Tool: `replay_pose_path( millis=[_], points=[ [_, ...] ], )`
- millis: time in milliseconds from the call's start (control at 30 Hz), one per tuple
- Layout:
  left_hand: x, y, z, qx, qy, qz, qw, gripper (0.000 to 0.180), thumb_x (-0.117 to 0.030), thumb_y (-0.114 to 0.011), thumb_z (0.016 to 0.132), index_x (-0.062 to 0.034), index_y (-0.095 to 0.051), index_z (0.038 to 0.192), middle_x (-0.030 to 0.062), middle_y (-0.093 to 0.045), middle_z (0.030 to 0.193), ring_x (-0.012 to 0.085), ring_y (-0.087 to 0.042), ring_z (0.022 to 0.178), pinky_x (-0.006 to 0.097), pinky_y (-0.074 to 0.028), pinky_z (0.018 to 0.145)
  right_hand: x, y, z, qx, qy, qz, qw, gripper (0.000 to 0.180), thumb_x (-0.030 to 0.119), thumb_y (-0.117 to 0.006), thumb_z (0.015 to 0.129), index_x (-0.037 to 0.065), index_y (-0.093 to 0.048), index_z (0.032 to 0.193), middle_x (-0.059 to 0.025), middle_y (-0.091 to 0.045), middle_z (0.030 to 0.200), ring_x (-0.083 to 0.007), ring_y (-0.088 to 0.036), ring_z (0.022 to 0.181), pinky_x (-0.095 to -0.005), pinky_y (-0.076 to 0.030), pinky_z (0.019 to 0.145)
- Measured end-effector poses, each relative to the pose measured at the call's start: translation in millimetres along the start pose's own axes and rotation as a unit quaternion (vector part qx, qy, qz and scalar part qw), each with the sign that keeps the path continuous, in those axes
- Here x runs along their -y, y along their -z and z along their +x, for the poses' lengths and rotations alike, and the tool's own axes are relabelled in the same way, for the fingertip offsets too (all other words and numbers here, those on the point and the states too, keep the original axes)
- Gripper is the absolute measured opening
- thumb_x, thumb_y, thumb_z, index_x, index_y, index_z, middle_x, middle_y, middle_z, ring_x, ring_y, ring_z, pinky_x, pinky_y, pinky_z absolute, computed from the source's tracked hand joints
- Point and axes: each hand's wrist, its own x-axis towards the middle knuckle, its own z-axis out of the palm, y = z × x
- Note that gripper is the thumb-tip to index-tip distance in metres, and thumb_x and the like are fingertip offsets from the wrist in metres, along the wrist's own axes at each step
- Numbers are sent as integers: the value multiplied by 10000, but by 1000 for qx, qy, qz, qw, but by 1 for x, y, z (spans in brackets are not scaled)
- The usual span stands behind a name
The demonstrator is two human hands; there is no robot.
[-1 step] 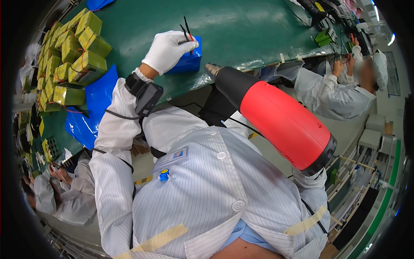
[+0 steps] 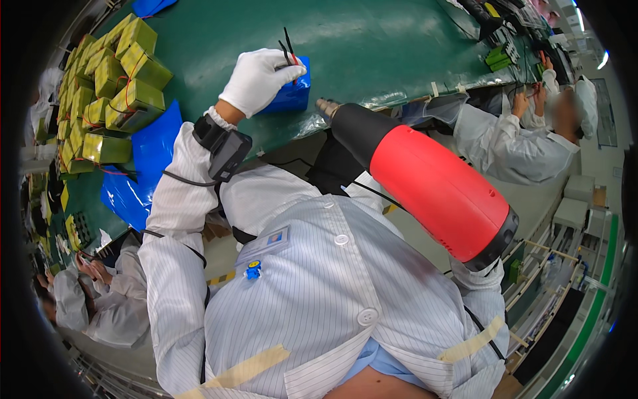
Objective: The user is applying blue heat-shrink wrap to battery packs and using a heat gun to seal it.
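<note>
The fingers [image 2: 284, 66] of my gloved left hand [image 2: 252, 83] are closing together in a pinch on the black and red wires [image 2: 289, 45], whose dark ends are sticking up above my fingertips. Those wires are rising from the top of a blue-wrapped battery pack [image 2: 291, 100], which is sitting on the green bench top [image 2: 379, 40] near its front edge, directly under my hand. My right hand is hiding behind the red-and-black heat gun [image 2: 435, 193], so I cannot tell how its fingers are standing; only my right sleeve [image 2: 482, 286] is showing beside the gun's rear end. The metal nozzle [image 2: 327, 108] is pointing toward the pack, lying just to its right in the view and apart from it. On my left wrist a black strapped device [image 2: 230, 155] is trailing a cable. Farther left, yellow-green battery packs [image 2: 136, 105] with thin wires are standing in a crowded pile, and a blue plastic sheet [image 2: 156, 143] is lying beside them. Beyond, one white-coated co-worker [image 2: 515, 146] is sitting at the right, and another person [image 2: 119, 306] is working at the lower left.
</note>
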Motion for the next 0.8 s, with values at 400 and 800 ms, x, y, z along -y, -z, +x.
replay_pose_path(
  millis=[400, 800],
  points=[
    [17, -11, -15, -19, 9, -121, 992, 190, -95, -716, 853, -55, -738, 1038, 118, -712, 987, 294, -684, 886, 368, -536, 833, -5, 4, -15, 6, -33, 19, 999, 321, 106, -691, 876, 73, -650, 1193, -56, -677, 1041, -200, -649, 965, -336, -508, 870],
    [25, 11, 33, 242, -173, 191, 935, 331, -4, -720, 736, -153, -761, 1028, 90, -649, 986, 307, -620, 946, 422, -526, 817, -7, 6, -30, 14, -57, 42, 997, 317, 105, -687, 878, 76, -651, 1191, -55, -676, 1047, -199, -647, 974, -335, -507, 875]
  ],
)
